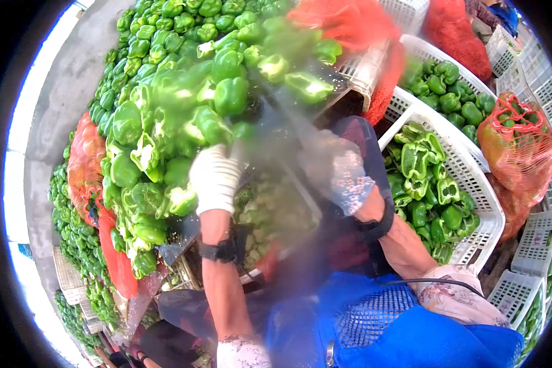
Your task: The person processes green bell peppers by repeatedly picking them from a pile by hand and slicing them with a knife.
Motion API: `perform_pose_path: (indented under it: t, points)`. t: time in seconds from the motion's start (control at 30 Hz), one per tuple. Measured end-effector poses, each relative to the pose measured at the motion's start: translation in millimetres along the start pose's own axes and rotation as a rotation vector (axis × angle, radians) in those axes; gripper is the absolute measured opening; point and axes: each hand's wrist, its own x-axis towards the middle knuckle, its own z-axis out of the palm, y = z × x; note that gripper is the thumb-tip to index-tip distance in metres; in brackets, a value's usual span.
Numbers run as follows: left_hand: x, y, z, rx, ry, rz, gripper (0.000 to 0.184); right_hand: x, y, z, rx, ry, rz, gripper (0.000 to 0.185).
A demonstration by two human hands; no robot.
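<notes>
My left hand (216, 178), in a white knitted glove, is at the near edge of a heap of green bell peppers (127, 122), several of them cut open. Just beyond its fingertips lies a green pepper (211, 125); blur hides whether the fingers grip it. My right hand (340, 168), with a floral cuff at the wrist, looks closed but is smeared. A long grey blade-like streak (291, 119) runs from it toward the heap, too blurred to name. Pale green pieces (273, 214) lie low between my hands.
At right, a white plastic crate (481, 230) holds cut peppers (420, 162); another crate (405, 46) behind it holds peppers (451, 92). Red mesh sacks (521, 147) stand beside them, and red netting (349, 21) lies at the top. Stacked crates (536, 242) line the far right.
</notes>
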Motion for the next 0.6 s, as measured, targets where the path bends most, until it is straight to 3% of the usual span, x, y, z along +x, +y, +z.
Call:
perform_pose_path:
  t: [0.03,0.1,0.17,0.23,0.27,0.37,0.4,0.53,0.6]
  points:
    - [12.3,3.9,-19.2,0.042,-0.081,-0.073,0.051,0.6,2.5,-1.4,-0.007,0.007,0.009,0.036]
    - [39.5,19.5,-43.1,0.090,0.035,-0.222,0.050,1.9,7.5,-4.2,-0.022,0.022,0.028,0.049]
    - [78.6,17.5,-36.1,0.185,0.070,-0.004,0.045,5.5,6.6,-5.1,0.025,0.012,0.128,0.055]
    - [113.9,16.5,-15.2,0.116,-0.029,0.055,0.041,11.8,-1.0,-13.4,0.068,0.039,0.139,0.052]
    - [128.9,2.3,12.2,0.008,0.098,0.223,0.038,14.0,-4.0,-14.6,0.089,0.054,0.148,0.051]
    - [157.0,6.5,27.5,0.253,-0.286,0.176,0.037,25.8,-4.1,-7.8,0.038,0.083,0.103,0.052]
    - [155.7,1.0,26.8,0.376,-0.240,0.402,0.035,28.0,2.3,0.2,0.067,0.096,0.082,0.050]
    - [139.6,-14.7,27.4,-0.129,-0.097,0.176,0.038,48.8,12.7,16.3,0.052,0.119,-0.006,0.046]
    - [132.2,-7.3,9.2,-0.076,-0.231,0.139,0.041,64.2,-8.8,-3.1,0.095,0.198,-0.072,0.053]
